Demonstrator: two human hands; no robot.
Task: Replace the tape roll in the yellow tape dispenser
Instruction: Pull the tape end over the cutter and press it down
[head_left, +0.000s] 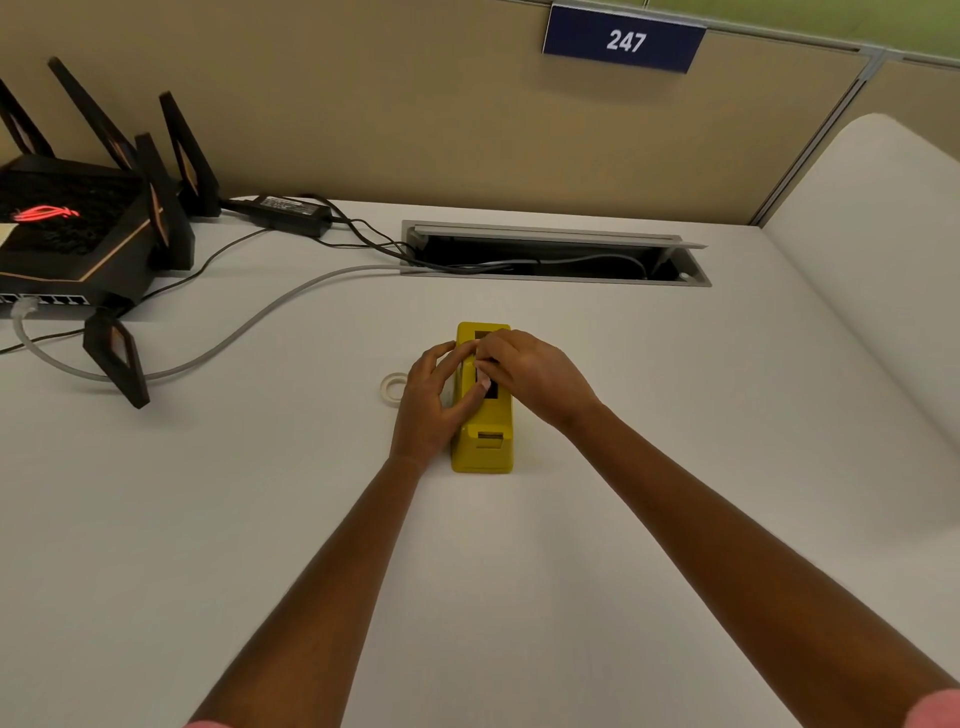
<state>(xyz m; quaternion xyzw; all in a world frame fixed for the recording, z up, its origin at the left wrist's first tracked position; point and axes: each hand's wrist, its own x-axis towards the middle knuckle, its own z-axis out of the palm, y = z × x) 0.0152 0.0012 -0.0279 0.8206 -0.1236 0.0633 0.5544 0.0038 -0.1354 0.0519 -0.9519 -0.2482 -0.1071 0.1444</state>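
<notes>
while the left hand (430, 401) grips a boxy yellow plastic tape dispenser (483, 441), the right hand (527, 375) pinches a pale piece (480, 370) atop it.

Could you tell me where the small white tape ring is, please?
Head view: the small white tape ring lies on the white desk, just left of the left hand holding the yellow tape dispenser.
</notes>
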